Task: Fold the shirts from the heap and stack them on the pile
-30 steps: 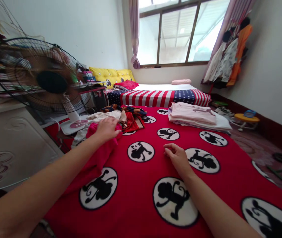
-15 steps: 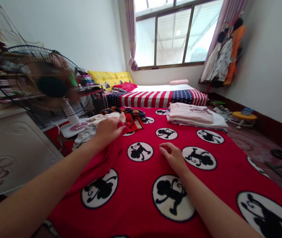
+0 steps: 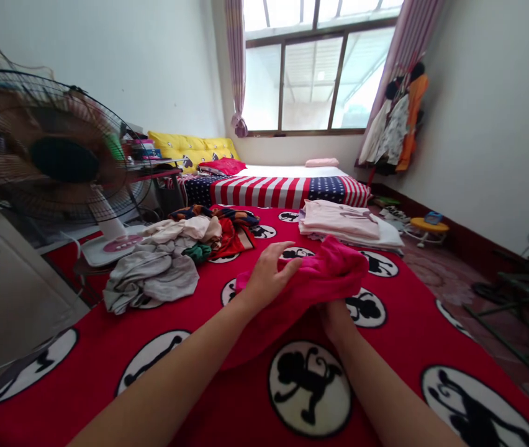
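Observation:
A bright pink garment (image 3: 311,279) hangs loosely over the red monkey-print blanket (image 3: 241,410), bunched up on its right side. My left hand (image 3: 269,273) is at the garment's left part, thumb and fingers apart. My right hand (image 3: 336,320) reaches in under the bunched right part; the cloth covers its fingers, so their grip is hidden. To the left lies a loose heap of clothes: a grey garment (image 3: 157,279), a cream one (image 3: 194,228), a dark green piece (image 3: 198,252) and a red one (image 3: 231,236). Beyond my right hand sits a stack of folded clothes (image 3: 341,220), pale pink on top.
A running fan (image 3: 64,158) stands at the left beside a carved white cabinet (image 3: 8,267). Behind is a second bed with a flag-patterned cover (image 3: 264,191). On the right floor are a yellow stool (image 3: 429,226) and a dark green folding frame (image 3: 520,323).
The pink garment has come from the left, by the heap, to the middle, before me. My left hand moved right with it; my right hand is now beneath the cloth. The view turned slightly right.

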Motion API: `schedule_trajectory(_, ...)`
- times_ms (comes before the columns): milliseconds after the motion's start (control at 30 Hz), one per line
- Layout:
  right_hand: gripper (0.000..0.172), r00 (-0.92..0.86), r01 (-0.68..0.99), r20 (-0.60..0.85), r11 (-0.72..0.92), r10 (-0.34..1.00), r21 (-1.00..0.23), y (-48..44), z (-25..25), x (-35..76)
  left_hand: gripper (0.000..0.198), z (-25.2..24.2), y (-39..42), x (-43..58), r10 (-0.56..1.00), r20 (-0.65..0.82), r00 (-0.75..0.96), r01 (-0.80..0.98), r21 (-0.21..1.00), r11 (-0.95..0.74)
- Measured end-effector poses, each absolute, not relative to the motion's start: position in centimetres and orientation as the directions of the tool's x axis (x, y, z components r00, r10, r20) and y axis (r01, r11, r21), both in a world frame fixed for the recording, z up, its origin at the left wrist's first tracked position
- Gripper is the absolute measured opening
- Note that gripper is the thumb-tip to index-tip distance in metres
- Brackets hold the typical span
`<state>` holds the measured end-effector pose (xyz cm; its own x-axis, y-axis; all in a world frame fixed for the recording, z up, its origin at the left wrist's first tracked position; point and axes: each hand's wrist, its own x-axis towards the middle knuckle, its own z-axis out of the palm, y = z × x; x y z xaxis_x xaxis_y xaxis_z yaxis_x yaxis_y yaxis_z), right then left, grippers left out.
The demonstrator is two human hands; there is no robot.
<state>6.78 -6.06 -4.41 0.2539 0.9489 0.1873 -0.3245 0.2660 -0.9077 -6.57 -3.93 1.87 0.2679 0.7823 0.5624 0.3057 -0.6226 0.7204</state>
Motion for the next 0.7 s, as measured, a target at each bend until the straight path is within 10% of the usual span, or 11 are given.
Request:
schedule_trajectory(100, 0.042, 0.180, -0.513, 0.088, 0.170, 0.980, -0.842, -6.8, -4.5, 8.2, 0.049, -0.9, -2.1, -8.5, 0.886, 0.330, 0.326, 0.242, 0.877, -0.415)
schedule_trajectory(267, 0.048, 0.161, -0.270, 0.073, 0.115, 0.984, -0.956, -6.7, -4.5, 8.2, 0.033, -2.6, -2.3, -9.9, 0.868, 0.298, 0.397, 0.251, 0.874, -0.415)
schedule_trajectory(700, 0.022, 0.760, -0.309, 0.020, 0.389, 0.649, -0.868, -4.7, -3.1, 17.3, 0.033, -2.3, 2.2, -18.2, 0.738, 0.505, -0.448, 0.313, 0.862, -0.400)
